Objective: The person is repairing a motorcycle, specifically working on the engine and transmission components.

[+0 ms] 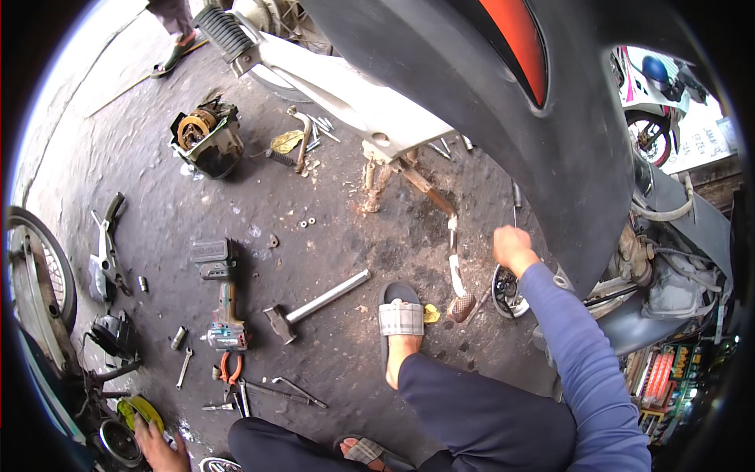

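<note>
My right hand [513, 248] is closed round a thin metal tool [516, 212] beside the dark body panel [511, 118] of a motorbike, right of centre. Under the bike's white footrest part [346, 90], a bent, rusty pedal lever [452, 271] reaches down to the left of that hand. My left hand [161, 448] is at the lower left, fingers apart, on or beside a yellow-green object [139, 409] near another vehicle's parts. My sandalled foot [401, 322] is on the stained floor between a hammer [318, 303] and the lever.
A cordless impact tool [224, 315], pliers [231, 370], spanners [185, 366] and sockets lie on the floor. A box of oily parts [206, 138] stands upper left. Another person's foot [173, 55] is at the top left. A wheel [39, 271] borders the left, a scooter [653, 110] the far right.
</note>
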Available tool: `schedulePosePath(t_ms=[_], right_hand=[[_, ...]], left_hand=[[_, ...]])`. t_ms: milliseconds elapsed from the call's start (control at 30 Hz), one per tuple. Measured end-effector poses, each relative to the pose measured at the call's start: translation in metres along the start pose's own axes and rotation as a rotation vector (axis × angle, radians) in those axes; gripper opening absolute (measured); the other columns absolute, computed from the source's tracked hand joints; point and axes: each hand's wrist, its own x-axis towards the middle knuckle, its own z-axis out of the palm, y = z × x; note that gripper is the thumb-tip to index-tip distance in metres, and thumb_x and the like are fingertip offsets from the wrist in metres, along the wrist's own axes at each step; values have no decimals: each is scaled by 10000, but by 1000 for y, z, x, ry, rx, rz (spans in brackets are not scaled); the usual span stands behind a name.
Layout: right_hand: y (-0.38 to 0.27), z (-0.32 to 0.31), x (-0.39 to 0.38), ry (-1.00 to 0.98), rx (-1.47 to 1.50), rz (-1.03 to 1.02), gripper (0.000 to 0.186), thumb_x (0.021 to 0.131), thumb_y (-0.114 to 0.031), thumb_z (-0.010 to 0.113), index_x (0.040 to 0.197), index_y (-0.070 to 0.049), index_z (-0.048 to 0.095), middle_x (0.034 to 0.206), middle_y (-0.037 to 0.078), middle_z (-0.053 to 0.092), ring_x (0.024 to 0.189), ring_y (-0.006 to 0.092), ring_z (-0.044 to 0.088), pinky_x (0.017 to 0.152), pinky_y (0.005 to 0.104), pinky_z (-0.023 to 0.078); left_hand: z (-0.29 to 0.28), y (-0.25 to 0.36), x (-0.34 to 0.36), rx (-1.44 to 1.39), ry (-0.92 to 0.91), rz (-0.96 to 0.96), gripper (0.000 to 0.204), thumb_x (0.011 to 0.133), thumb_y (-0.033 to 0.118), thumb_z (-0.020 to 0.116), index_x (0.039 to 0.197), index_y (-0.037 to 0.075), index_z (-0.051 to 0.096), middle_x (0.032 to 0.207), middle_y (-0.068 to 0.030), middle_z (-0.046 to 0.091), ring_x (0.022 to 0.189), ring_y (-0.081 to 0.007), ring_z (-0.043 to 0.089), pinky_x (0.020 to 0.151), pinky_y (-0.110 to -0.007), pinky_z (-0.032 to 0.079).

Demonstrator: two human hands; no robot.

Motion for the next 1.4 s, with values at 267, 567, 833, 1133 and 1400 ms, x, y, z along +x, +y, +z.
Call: schedulePosePath(t_ms=[267,567,833,1133,1400], right_hand=[[-49,23,143,535,656,361,337,867,-186,551,1166,-47,619,1163,225,632,1110,402,609,954,473,491],[32,-14,349,471,326,190,560,893,-229,529,1425,-93,419,1403,177,485,1244,386,518,1034,476,437],[49,-3,369,466,393,393,502,878,-205,564,1361,-94,484,1277,177,563,1199,375,553,1025,470,443],[62,20,338,535,395,467,439,861,-177,603,1290,-95,557,1135,177,651,1149,362,591,1015,463,451],[24,-21,179,634,11,354,353,790,-149,737,1128,-126,642,1024,143,710,1048,341,652,900,448,527]], left_hand=[[103,340,116,-437,-49,1000,629,852,422,666,1333,47,509,1492,-254,338,1391,-404,327,1149,-501,267],[154,432,157,-514,-159,757,851,900,636,469,1536,110,260,1595,-281,12,1470,-470,-95,1101,-685,-71],[146,426,162,-535,-204,768,801,936,573,449,1549,113,216,1599,-268,21,1481,-452,-49,1112,-666,-49],[150,427,160,-584,-221,763,809,914,554,494,1540,113,235,1604,-250,39,1487,-435,-44,1121,-648,-68],[143,422,158,-581,-189,725,864,868,547,572,1547,135,232,1617,-216,18,1492,-411,-64,1148,-636,-39]])
